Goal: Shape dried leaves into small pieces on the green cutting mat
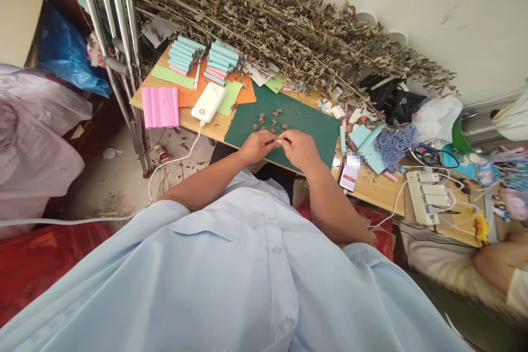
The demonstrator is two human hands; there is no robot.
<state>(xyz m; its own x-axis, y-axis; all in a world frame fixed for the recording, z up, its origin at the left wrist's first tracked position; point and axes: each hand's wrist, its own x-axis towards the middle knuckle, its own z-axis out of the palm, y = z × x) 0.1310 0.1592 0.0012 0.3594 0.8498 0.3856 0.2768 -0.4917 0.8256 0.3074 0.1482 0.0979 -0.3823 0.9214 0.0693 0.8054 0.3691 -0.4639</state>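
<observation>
Dry, brown sprig (275,141) pinched between left hand (256,146) and right hand (300,149), both closed on it at the fingertips, over the near edge of the green mat (317,124). Judged very light, brittle, crumbly; hold near the stem, gentle pinch. Count: one sprig in hand; roughly seven loose bits (272,116) on mat, too small to count exactly; one power bank (208,102); two stacks of tubes (204,58).

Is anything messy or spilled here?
Yes. Brown dried bits lie scattered on the green mat beyond the left hand and right hand, and more crumbs litter the floor below the table.
</observation>
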